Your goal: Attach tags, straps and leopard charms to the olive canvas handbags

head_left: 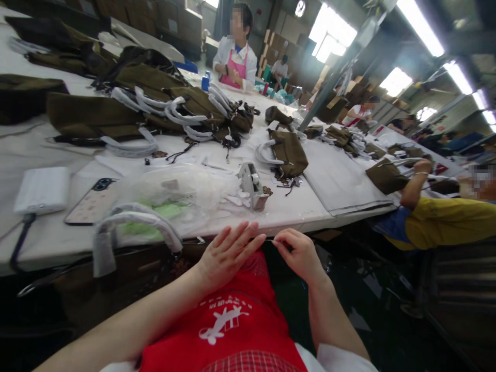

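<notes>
Just above a red apron (259,320) with a white printed figure, the person's left hand (227,256) lies back upward, its fingers stretched long and slightly parted. Near its tips is the right hand (302,256), its fingers curled, thumb and forefinger narrowed almost to a pinch; whether they hold something small cannot be told. Beyond the left forearm, at the near edge of the white bench (306,206), is a dark bag (116,276) whose looped handles (104,258) are wrapped in pale film; its lower part is dim.

On the bench just past the hands stands a tape dispenser (245,181), with a heap of clear plastic (186,188) to its left, something green (170,211) showing through. Farther left lie a phone (91,201) and a white block (42,190) with a dark cable.

To the right, a co-worker in a yellow top (453,222) has a hand by an olive bag (383,176). Behind the dispenser sits a small olive bag (289,152), and a pile of similar bags (96,116) spreads leftward. Across the bench stands a person in a pink apron (239,64); stacked cartons (275,44) rise behind.
</notes>
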Available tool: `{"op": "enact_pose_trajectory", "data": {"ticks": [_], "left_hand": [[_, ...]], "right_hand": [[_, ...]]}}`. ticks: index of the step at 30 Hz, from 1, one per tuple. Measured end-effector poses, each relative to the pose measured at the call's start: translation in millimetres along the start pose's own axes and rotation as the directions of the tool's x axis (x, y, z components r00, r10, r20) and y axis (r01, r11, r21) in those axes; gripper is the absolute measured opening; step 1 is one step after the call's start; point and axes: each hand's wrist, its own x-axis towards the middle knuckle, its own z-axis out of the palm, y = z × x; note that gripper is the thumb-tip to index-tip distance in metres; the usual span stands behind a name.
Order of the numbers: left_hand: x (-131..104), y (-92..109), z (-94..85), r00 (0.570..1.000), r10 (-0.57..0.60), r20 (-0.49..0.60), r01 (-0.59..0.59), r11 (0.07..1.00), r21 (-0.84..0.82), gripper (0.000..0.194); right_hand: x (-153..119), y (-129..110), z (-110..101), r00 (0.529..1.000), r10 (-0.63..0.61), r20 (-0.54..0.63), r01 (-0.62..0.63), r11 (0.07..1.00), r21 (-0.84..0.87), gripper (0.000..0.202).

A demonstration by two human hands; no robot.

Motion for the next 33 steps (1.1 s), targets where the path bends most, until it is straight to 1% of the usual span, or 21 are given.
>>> {"op": "enact_pose_trajectory", "data": {"ticks": [1,2,3,4,6,7,9,12,14,16,18,19,21,22,23,24,25,27,29,31,33], "left_hand": [[-3.5,0.8,-7.2,0.993,0.024,0.111,-0.019,0.998,-0.053,0.052],[-8.6,-0.4,-13.0,0.967,0.020,0.254,0.011,0.993,-0.120,0.040],[-15.4,-3.2,-18.3,0.914,-0.006,0.407,0.085,0.980,-0.177,0.030],[-23.6,-6.9,-23.7,0.838,-0.045,0.545,0.186,0.961,-0.207,0.025],[-42.5,-14.4,-36.6,0.671,-0.128,0.730,0.366,0.914,-0.177,0.030],[-52.0,-16.9,-44.0,0.601,-0.160,0.783,0.421,0.896,-0.141,0.033],[-68.5,-18.7,-58.8,0.498,-0.215,0.840,0.492,0.868,-0.070,0.036],[-83.9,-15.1,-73.2,0.371,-0.284,0.884,0.566,0.824,0.027,0.038],[-88.7,-11.7,-75.9,0.344,-0.323,0.882,0.606,0.794,0.055,0.039],[-91.7,-9.5,-76.3,0.356,-0.352,0.865,0.649,0.760,0.042,0.040],[-95.1,-10.0,-77.6,0.368,-0.375,0.851,0.700,0.714,0.012,0.040],[-97.5,-11.7,-79.0,0.378,-0.390,0.840,0.732,0.681,-0.013,0.040],[-103.8,-18.3,-82.2,0.430,-0.493,0.756,0.788,0.614,-0.047,0.037],[-107.5,-23.1,-83.3,0.453,-0.586,0.672,0.810,0.585,-0.035,0.035],[-111.2,-28.5,-83.5,0.456,-0.684,0.570,0.832,0.555,0.001,0.033],[-114.6,-34.3,-82.7,0.434,-0.764,0.477,0.856,0.515,0.047,0.034],[-117.5,-40.0,-80.8,0.385,-0.820,0.424,0.883,0.461,0.089,0.034],[-121.4,-50.0,-74.2,0.258,-0.855,0.450,0.931,0.344,0.122,0.030],[-122.7,-56.6,-65.8,0.175,-0.834,0.523,0.959,0.266,0.103,0.024],[-122.8,-59.7,-58.2,0.145,-0.825,0.547,0.968,0.232,0.093,0.020],[-123.1,-59.7,-53.2,0.138,-0.813,0.565,0.975,0.213,0.069,0.016]], "right_hand": [[-1.6,-8.4,5.1,0.995,-0.050,0.081,0.045,0.997,0.059,0.011],[-2.8,-13.1,9.8,0.987,-0.090,0.133,0.076,0.991,0.110,0.010],[-3.6,-14.0,14.2,0.980,-0.115,0.164,0.091,0.985,0.146,0.009],[-3.8,-11.7,18.5,0.976,-0.121,0.182,0.092,0.982,0.162,0.009],[-2.4,-2.0,27.5,0.972,-0.107,0.208,0.079,0.987,0.140,0.009],[-1.0,2.5,32.6,0.971,-0.093,0.219,0.070,0.991,0.111,0.009],[2.4,4.0,44.1,0.974,-0.058,0.221,0.045,0.997,0.065,0.010],[6.9,-20.5,66.9,0.964,-0.090,0.250,0.048,0.984,0.171,0.033],[9.6,-47.6,86.6,0.915,-0.213,0.341,0.115,0.951,0.287,0.039],[12.9,-71.6,107.4,0.826,-0.318,0.465,0.189,0.934,0.304,0.038],[17.5,-85.1,125.2,0.744,-0.320,0.587,0.239,0.947,0.213,0.031],[20.4,-87.4,132.2,0.721,-0.291,0.629,0.246,0.956,0.160,0.027],[27.4,-85.7,142.7,0.726,-0.230,0.648,0.226,0.970,0.091,0.022],[31.2,-83.1,147.3,0.747,-0.212,0.631,0.207,0.975,0.082,0.021],[34.9,-80.4,152.2,0.775,-0.200,0.600,0.184,0.979,0.089,0.020],[38.3,-78.1,157.9,0.803,-0.187,0.566,0.151,0.982,0.110,0.019],[41.0,-76.6,164.7,0.826,-0.167,0.538,0.108,0.984,0.140,0.019],[44.2,-75.8,181.3,0.849,-0.116,0.515,0.001,0.976,0.219,0.020],[44.2,-76.9,199.4,0.851,-0.070,0.520,-0.102,0.950,0.294,0.021],[42.4,-77.9,214.1,0.837,-0.036,0.546,-0.193,0.914,0.356,0.022],[40.2,-78.0,221.6,0.797,0.013,0.604,-0.314,0.863,0.396,0.023]]}}
